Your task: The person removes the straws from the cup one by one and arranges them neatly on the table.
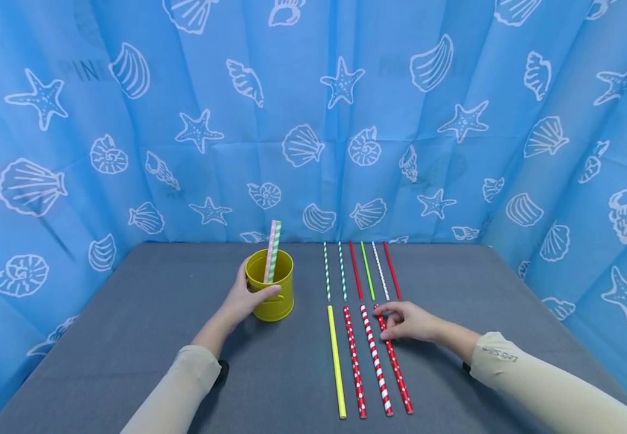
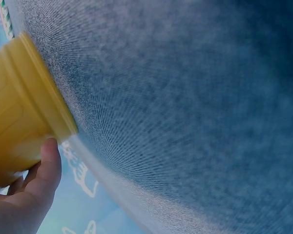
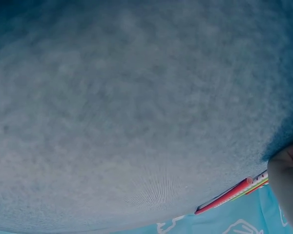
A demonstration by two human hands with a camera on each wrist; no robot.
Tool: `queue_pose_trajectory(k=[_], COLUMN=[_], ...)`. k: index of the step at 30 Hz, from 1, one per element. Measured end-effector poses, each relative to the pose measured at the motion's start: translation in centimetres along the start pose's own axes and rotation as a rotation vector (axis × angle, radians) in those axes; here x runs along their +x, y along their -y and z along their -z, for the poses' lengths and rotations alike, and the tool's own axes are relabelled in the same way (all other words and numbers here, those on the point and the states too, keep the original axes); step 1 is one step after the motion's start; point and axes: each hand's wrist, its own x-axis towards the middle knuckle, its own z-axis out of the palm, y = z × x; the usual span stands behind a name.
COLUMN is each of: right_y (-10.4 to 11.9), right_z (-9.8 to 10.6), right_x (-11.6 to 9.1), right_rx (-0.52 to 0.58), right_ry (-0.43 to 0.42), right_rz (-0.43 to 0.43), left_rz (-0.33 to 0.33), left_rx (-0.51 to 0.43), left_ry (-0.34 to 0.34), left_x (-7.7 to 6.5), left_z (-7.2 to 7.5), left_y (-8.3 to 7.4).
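My left hand (image 1: 245,299) grips a yellow bucket (image 1: 282,307) from its left side, thumb across the front below the rim. In the left wrist view the bucket (image 2: 27,92) appears tilted, fingers (image 2: 48,163) against its side. A pink straw (image 1: 267,256) and a green-and-white striped straw (image 1: 275,253) lean inside it. My right hand (image 1: 408,321) is over the upper end of a red straw with white spots (image 1: 398,377), rightmost in the near row. Its thumb and index fingertips are apart, with the straw showing between them. Only part of this hand (image 3: 288,180) enters the right wrist view.
Left of that straw lie a red-and-white striped straw (image 1: 377,364), another red spotted straw (image 1: 354,364) and a yellow straw (image 1: 336,364). A far row holds several thinner straws, including a green one (image 1: 368,271). Behind the grey table (image 1: 292,374) hangs a blue seashell curtain (image 1: 313,108).
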Motion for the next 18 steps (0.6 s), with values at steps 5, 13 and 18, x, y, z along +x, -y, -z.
queue_pose_trajectory(k=[5,13,18], right_y=[-0.1,0.8,2.7], right_z=[0.1,1.3,2.3], right_x=[-0.1,0.6,1.9], right_rx=[0.026,0.055,0.046], right_ry=[0.02,-0.003,-0.098], right_rz=[0.005,-0.019,0.016], left_rz=[-0.007,-0.01,-0.012], left_rx=[-0.011,-0.013,-0.007], left_ry=[0.003,-0.008,-0.008], left_x=[0.0,-0.1,-0.1], left_z=[0.1,0.2,0.1], left_y=[0.1,0.3,0.2])
